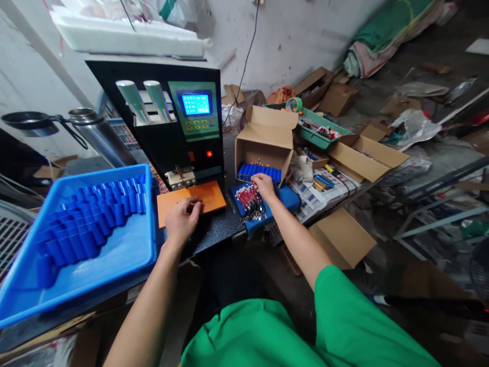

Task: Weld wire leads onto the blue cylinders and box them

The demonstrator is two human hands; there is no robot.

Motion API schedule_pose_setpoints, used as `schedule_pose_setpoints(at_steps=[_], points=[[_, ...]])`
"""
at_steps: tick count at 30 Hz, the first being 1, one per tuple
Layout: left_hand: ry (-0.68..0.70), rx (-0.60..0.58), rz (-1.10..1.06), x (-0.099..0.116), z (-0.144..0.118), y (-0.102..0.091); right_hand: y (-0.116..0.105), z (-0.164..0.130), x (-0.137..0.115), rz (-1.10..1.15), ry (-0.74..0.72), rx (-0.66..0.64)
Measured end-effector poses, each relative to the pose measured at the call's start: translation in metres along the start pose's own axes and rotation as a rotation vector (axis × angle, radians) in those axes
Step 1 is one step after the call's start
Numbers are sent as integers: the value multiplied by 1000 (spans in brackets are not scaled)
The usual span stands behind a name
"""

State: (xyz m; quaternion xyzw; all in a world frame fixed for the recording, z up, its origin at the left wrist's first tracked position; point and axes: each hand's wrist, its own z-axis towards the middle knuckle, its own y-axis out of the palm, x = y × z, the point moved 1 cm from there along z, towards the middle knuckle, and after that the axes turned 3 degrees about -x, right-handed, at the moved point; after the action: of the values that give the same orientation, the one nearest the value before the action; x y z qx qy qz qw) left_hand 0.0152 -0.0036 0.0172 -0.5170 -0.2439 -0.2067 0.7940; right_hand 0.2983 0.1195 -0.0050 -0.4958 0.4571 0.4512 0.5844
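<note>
Our left hand [180, 220] rests on the orange plate [191, 201] under the welding machine [179, 127], fingers curled together; we cannot tell whether it grips anything. Our right hand [263, 186] reaches over the bundle of red wires [250, 200] on the table [217, 229], fingers pinching at them, just before the open cardboard box [263, 140] of blue cells [257, 172]. A blue tray [126, 255] sits at left.

No legible txt anywhere; blue screen [196, 104] on machine [179, 127] too blurred (just white marks).
</note>
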Motion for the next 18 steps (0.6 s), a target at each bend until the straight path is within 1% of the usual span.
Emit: schedule_pose_setpoints(at_steps=[4, 9, 13, 18], points=[[-6, -15, 18, 0, 0, 0, 4, -2, 4, 64, 37, -57], [-14, -21, 47, -1, 0, 0, 7, -4, 4, 115, 54, -42], [-9, -13, 37, -1, 0, 0, 5, -4, -4, 264, 48, -6], [-8, -4, 36, 1, 0, -1, 3, -3, -22, 424, -27, 45]])
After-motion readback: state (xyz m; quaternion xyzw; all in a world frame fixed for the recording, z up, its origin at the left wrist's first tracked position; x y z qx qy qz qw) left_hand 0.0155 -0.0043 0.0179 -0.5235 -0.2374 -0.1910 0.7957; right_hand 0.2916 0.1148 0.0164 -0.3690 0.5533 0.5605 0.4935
